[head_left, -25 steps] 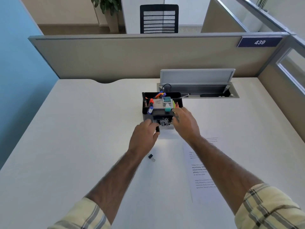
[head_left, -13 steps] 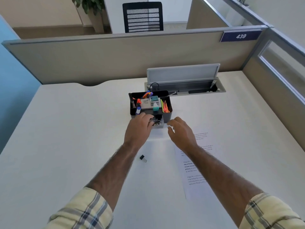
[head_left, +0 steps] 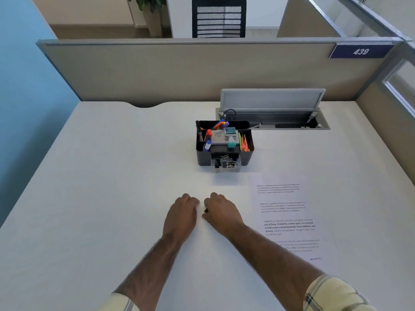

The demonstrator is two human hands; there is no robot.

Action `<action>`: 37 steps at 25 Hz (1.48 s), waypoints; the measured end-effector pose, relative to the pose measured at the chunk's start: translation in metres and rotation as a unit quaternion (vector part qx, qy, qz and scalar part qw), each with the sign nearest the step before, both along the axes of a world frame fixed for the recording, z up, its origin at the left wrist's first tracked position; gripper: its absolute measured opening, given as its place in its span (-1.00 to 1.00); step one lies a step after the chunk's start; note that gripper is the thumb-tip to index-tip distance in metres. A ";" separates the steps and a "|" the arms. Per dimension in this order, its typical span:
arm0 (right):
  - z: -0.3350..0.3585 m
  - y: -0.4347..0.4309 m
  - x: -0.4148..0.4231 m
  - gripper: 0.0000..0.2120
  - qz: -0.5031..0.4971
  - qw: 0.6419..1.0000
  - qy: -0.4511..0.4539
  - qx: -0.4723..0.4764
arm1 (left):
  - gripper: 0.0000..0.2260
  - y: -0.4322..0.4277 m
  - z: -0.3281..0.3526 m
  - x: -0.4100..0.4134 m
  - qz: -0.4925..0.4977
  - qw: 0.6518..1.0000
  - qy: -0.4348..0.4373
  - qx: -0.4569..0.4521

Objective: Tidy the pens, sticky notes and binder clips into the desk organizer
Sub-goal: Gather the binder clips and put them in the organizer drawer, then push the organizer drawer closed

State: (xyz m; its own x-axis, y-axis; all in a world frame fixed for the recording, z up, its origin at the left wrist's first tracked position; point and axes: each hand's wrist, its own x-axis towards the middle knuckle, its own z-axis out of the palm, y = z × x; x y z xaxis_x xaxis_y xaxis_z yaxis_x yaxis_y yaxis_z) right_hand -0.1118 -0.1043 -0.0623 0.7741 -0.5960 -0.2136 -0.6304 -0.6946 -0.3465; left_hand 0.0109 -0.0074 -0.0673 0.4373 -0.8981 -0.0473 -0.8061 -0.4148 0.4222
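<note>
The black desk organizer (head_left: 203, 157) stands mid-desk. Pens (head_left: 221, 125) and markers fill its back and left slots, and green and orange sticky notes (head_left: 244, 143) stand on its right side. Its small clear drawer (head_left: 226, 164) is pulled open and holds several binder clips. Well in front of it, my left hand (head_left: 182, 214) rests knuckles up with curled fingers and nothing visible in it. My right hand (head_left: 221, 213) lies close beside it, thumb and fingers pinched on a small black binder clip (head_left: 206, 210) on the desk.
A printed paper sheet (head_left: 285, 221) lies right of my hands. An open cable tray (head_left: 274, 122) with a raised lid sits behind the organizer. A beige partition (head_left: 179, 70) closes the back and right of the white desk (head_left: 101, 198).
Both hands have drawn back from the organizer's drawer toward me. They now meet at the loose binder clip, which lay untouched on the desk before. The drawer stays open.
</note>
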 end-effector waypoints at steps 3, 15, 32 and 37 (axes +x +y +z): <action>-0.001 0.003 0.002 -0.89 0.019 1.000 0.002 -0.023 | -0.79 -0.002 0.000 0.001 -0.006 1.000 -0.002 0.003; 0.080 -0.100 0.005 -0.86 -0.060 0.969 -0.175 -0.165 | -0.54 -0.053 0.035 0.009 0.039 0.993 0.056 -0.100; 0.031 -0.138 -0.051 0.16 -0.292 0.926 -0.208 0.117 | 0.13 -0.108 0.029 0.028 0.112 0.961 0.244 -0.062; 0.024 -0.154 -0.044 0.16 -0.260 0.935 -0.188 0.151 | 0.05 -0.115 0.033 0.032 0.095 0.961 0.245 -0.089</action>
